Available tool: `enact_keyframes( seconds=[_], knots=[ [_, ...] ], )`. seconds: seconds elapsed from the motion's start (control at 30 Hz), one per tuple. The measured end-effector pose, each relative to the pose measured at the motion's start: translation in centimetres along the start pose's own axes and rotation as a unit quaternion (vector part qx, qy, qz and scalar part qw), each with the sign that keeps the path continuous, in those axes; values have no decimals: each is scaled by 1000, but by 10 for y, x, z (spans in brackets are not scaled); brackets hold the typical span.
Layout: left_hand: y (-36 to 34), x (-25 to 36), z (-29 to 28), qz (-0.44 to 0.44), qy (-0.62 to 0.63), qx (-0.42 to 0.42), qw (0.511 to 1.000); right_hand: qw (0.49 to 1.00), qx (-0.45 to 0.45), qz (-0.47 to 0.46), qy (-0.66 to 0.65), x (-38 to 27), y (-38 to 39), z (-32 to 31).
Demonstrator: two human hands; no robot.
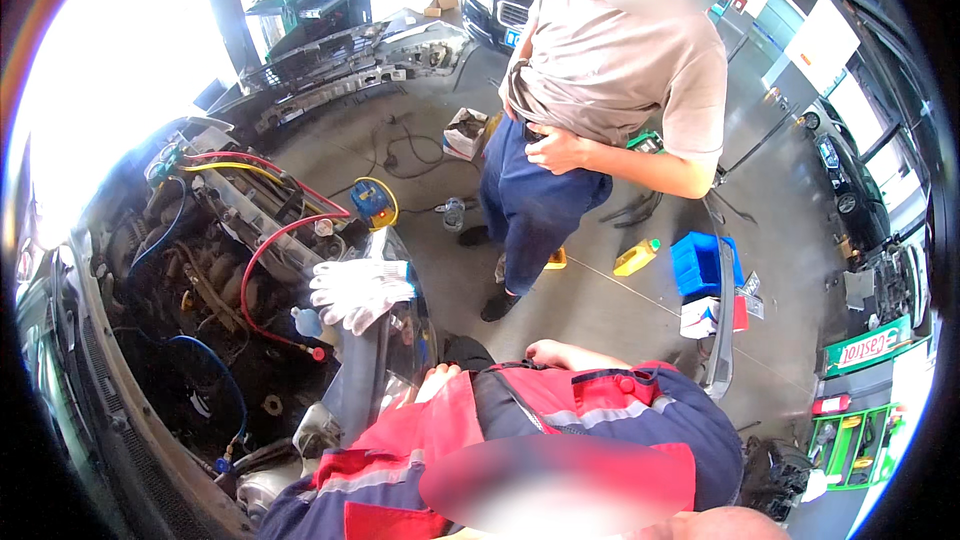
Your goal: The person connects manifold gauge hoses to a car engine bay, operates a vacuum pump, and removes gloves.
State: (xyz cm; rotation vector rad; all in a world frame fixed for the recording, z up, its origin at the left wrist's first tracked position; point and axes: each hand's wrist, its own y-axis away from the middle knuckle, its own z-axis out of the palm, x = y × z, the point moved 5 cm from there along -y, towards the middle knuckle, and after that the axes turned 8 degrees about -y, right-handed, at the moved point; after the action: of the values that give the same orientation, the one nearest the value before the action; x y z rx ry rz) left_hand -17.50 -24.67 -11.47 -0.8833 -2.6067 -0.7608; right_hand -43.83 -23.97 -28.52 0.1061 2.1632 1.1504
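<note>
My left hand is low beside the car's front fender, partly hidden by my red and navy clothing, its visible fingers loosely open. My right hand is further right at my body, fingers loosely open with nothing visible in them. Ahead of the left one, white knit gloves lie on the front edge of an open engine bay. A gauge manifold with red, yellow and blue hoses sits across that bay, and a blue pump stands just beyond the gloves.
A co-worker stands ahead, hands at the waist. On the floor are a yellow jug, a blue bin, boxes and cables. A removed bumper lies behind; other cars and a green tool rack are around.
</note>
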Motion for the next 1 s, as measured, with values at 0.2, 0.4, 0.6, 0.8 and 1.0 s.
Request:
enact_keyframes(
  seconds=[0.2,0.4,0.6,0.8,1.0],
  knots=[
    [1,-3,4,-7,16,15,1000,1000,-14,19,-1,-12,14,-3],
    [1,2,-2,-7,19,13,1000,1000,-9,-27,14,-2,8,1],
    [7,10,-17,-3,-14,-6,1000,1000,-16,-11,10,-7,15,1],
    [11,9,-14,34,-24,140,989,957,288,16,-23,2,13,-26],
    [-21,-29,56,-49,45,165,984,893,437,-99,-26,-25,33,-61]
  ],
)
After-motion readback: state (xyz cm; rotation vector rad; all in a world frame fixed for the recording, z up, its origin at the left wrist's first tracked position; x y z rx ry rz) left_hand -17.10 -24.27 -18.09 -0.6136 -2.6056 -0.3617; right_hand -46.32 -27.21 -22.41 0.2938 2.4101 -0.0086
